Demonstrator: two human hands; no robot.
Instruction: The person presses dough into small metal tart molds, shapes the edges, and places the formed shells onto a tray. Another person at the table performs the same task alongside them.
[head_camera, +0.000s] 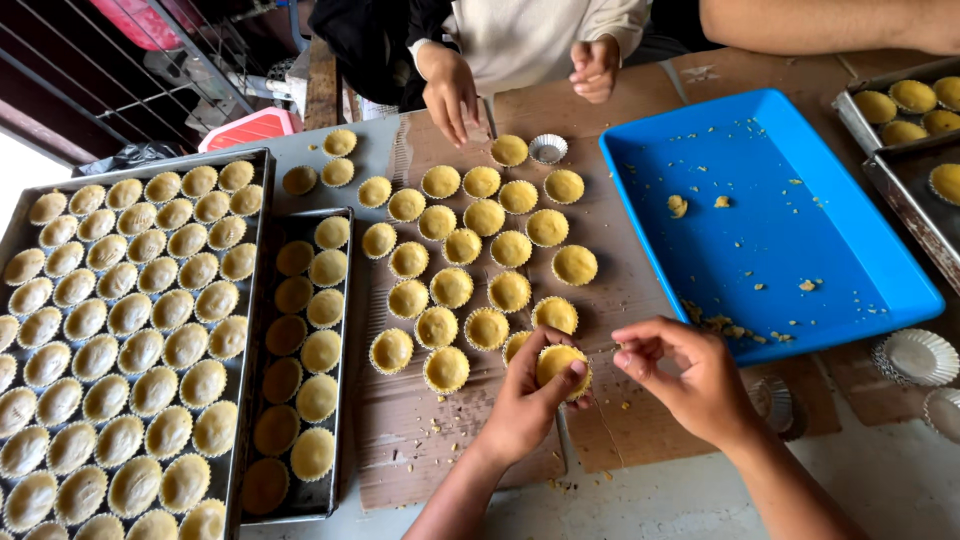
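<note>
The left hand (527, 400) grips a round yellow tart (560, 366) in a fluted foil cup, thumb laid over its top at about 4 o'clock and the other fingers curled around its near side, so the tart sits cradled between thumb and fingertips above the brown cardboard sheet (640, 290). The right hand (690, 375) hovers just to the tart's 3 o'clock, not touching it; its thumb and forefinger are pinched together, and whether they hold a crumb cannot be told.

From the held tart, a cluster of filled tarts (470, 250) spreads toward 11 and 12 o'clock in loose rows on the cardboard. At 9 o'clock stands a narrow dark baking tray (345, 300) with two columns of tarts, and beyond it a large tray (262, 200) packed with paler oval pastries. At 1 o'clock lies a blue plastic tray (800, 230) scattered with crumbs. An empty foil cup (918, 356) rests at 3 o'clock, beyond the right hand.

At 12 o'clock, across the table, another person's two hands (450, 90) rest near the cardboard's far edge, beside one empty cup (548, 148).
</note>
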